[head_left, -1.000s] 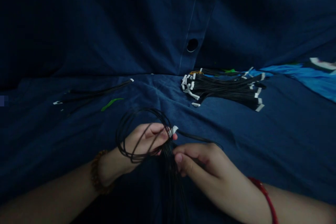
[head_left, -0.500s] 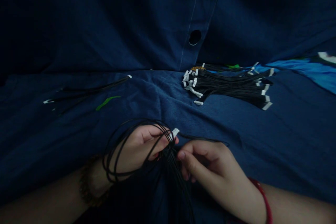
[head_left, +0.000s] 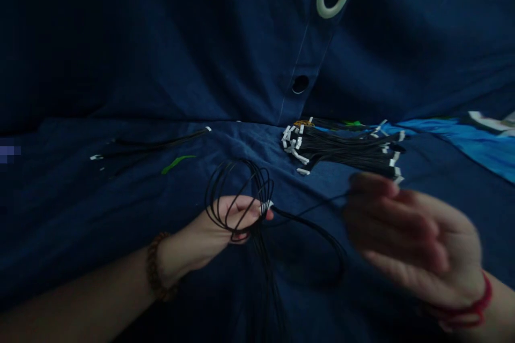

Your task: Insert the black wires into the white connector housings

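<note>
Pinched in my left hand (head_left: 237,217) is a white connector (head_left: 266,206) with several thin black wires (head_left: 263,262). Some of these wires loop up over the fingers, others hang down, and a thicker bunch curves out to the right. My right hand (head_left: 414,236) is raised at the right, fingers curled and blurred by motion. One thin black wire runs from near the connector to its fingertips; the grip itself is smeared.
A pile of black cables (head_left: 346,144) with white end connectors lies on the dark blue cloth (head_left: 249,142) behind my hands. A few loose cables (head_left: 161,143) and a green strip (head_left: 175,163) are on the left. Blue patterned fabric (head_left: 462,139) is at the right.
My right hand has moved away from the left one, to the right, drawing a thin wire out with it. My left hand still pinches the connector. The view has tilted up slightly.
</note>
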